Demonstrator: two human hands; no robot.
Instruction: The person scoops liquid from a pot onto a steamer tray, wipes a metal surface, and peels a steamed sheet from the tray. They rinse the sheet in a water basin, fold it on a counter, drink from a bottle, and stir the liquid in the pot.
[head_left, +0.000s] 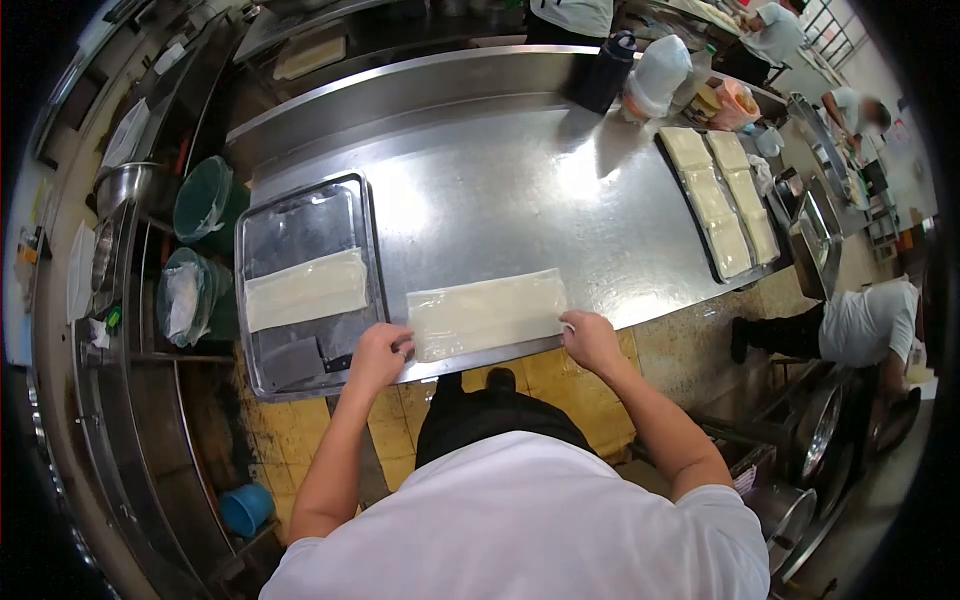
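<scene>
Along the near edge of the steel table (480,215), a pale sheet (487,316) lies flat between the left hand (380,355) and the right hand (592,341), set at opposite ends presumably to keep it straight, though whether either pinches it cannot be told.

I take the dough sheet (487,315) on the worktable's (480,200) near edge as my dial centre: my left hand (378,358) sits between eight and nine, my right hand (592,340) past three. At nine I have a tray (300,225) bearing a second sheet (308,288), with a cleaver (292,363) at that tray's six. Loaded dough rows (715,205) lie at two, a bottle (606,75) at one, lidded bins (208,198) between nine and ten.
</scene>
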